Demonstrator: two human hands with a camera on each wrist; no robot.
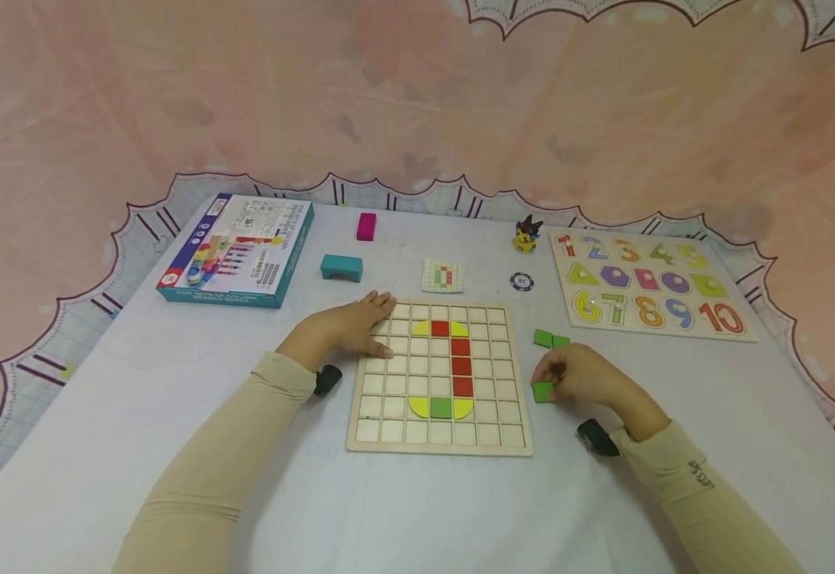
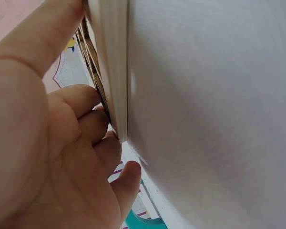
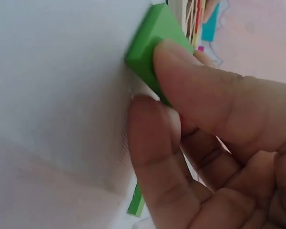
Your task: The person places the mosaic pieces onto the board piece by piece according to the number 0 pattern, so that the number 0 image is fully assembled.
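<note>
A wooden grid board (image 1: 370, 430) lies on the table with red squares (image 1: 462, 367), yellow quarter-round pieces (image 1: 419, 408) and one green square (image 1: 441, 408) in its cells. My left hand (image 1: 348, 325) rests on the board's upper left edge, fingers and thumb spread over the rim. To the right of the board, my right hand (image 1: 584, 376) pinches a green square tile (image 3: 150, 45) between thumb and fingers, low over the white cloth. Two more green tiles (image 1: 542, 338) lie just beyond that hand.
Behind the board lies a small pattern card (image 1: 443, 276), with a teal arch block (image 1: 341, 268) and a magenta block (image 1: 366, 226) to its left. A toy box (image 1: 245, 247) sits far left. Rightward are a poker chip (image 1: 521, 281), a small figurine (image 1: 527, 235) and a number puzzle (image 1: 561, 263).
</note>
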